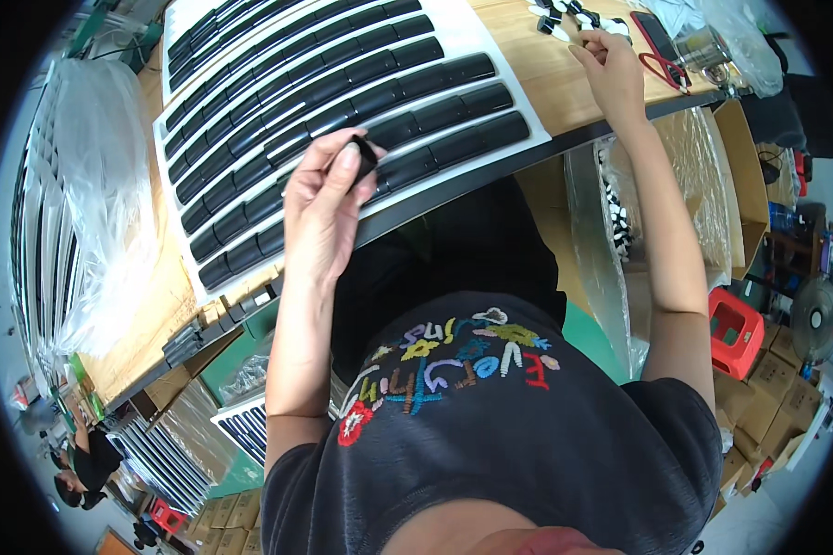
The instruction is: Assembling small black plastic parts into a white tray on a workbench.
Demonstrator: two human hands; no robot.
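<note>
Fingers of L hand [322, 205] pinch 1 black cap [365, 157] over tray [491, 42].

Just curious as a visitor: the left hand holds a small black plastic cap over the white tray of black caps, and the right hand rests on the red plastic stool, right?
Not quite. In the head view the right hand reaches up to the small black and white pieces on the wooden table, not the stool. The left hand does hold a small black plastic cap over the white tray.
</note>
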